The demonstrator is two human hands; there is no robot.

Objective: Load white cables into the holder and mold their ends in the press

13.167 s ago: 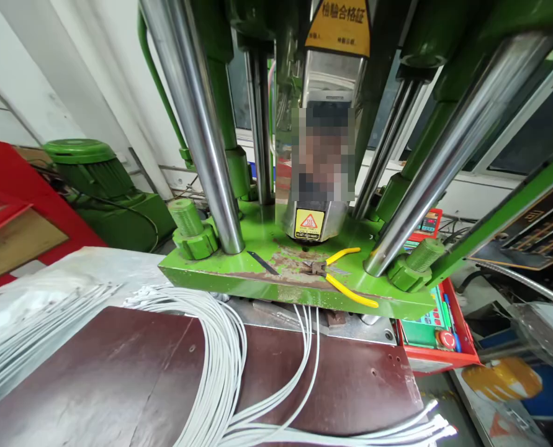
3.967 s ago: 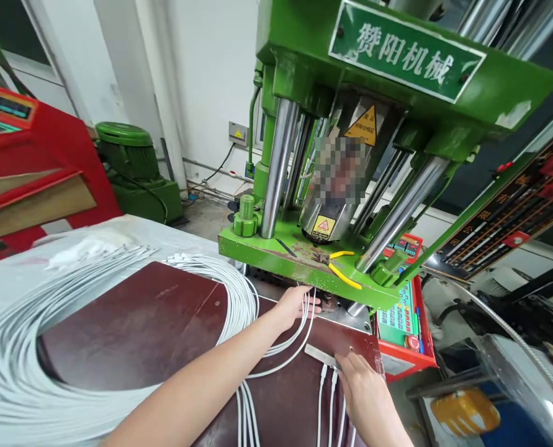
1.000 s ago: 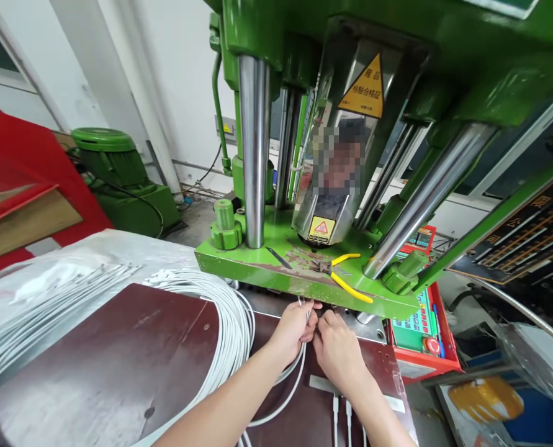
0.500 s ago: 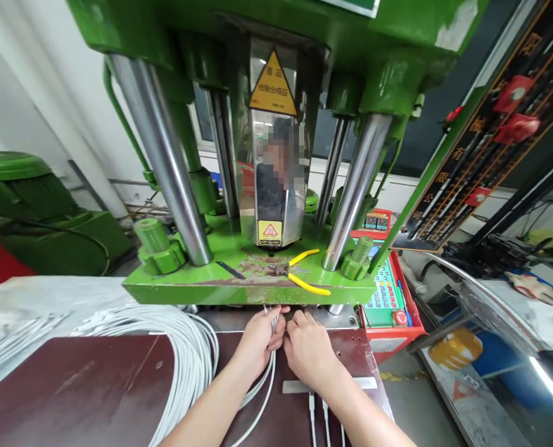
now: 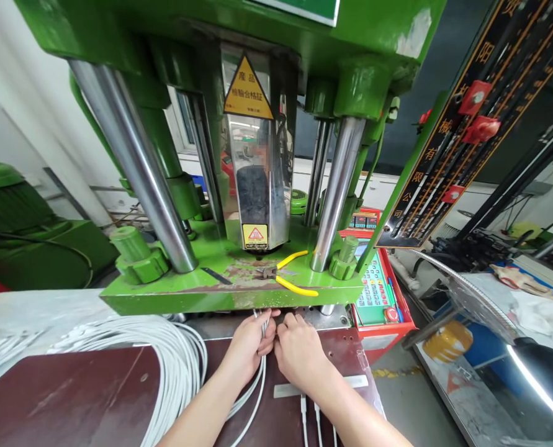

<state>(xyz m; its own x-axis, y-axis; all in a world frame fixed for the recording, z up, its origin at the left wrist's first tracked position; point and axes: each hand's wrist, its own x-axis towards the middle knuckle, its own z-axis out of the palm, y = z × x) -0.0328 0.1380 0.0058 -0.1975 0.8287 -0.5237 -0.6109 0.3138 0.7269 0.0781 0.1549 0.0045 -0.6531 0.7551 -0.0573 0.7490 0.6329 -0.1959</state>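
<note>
My left hand [image 5: 248, 344] grips a few thin white cables [image 5: 259, 379] just under the front edge of the green press plate [image 5: 178, 297]. My right hand [image 5: 299, 352] sits right beside it, fingertips pinching at the cable ends where they run under the plate. The cable ends themselves are hidden below the plate. A big coil of the same white cables [image 5: 164, 354] lies on the dark brown table [image 5: 71, 397] to the left. Two or three white connector ends [image 5: 310, 413] lie near my right wrist, next to a flat metal strip [image 5: 285, 390].
Yellow-handled pliers [image 5: 292, 279] lie on the press plate in front of the steel housing with warning stickers [image 5: 256, 180]. Steel columns [image 5: 136, 167] stand on both sides. A red control box with buttons [image 5: 378, 295] sits right of the press. A green motor [image 5: 20, 217] stands at far left.
Both hands came in from the table to the press edge and closed together on the cables. In the last half second they barely moved; the view shifted slightly.
</note>
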